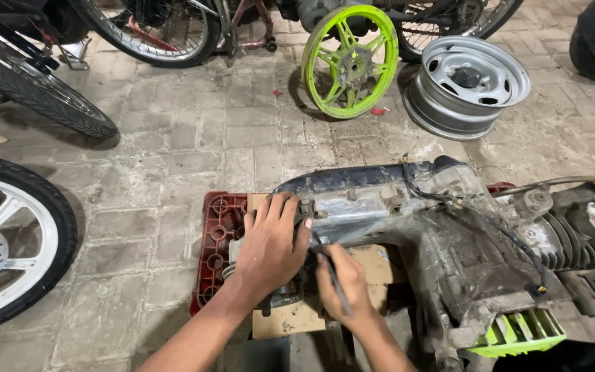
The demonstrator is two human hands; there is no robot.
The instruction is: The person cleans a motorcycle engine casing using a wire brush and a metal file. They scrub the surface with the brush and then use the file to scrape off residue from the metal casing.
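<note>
My left hand (270, 244) pressed flat, fingers spread, on the grimy grey metal scooter engine casing (380, 207); right hand (346, 282) gripped a thin dark tool (335, 279) beside it. Risk: tool slipping, gouging the casing.

From my head camera I see one package only: a flattened brown cardboard piece (290, 318), rectangular, lying on a red plastic crate (216, 227) beneath the engine; its far part shows at right. No labels, signs or screens are visible.
</note>
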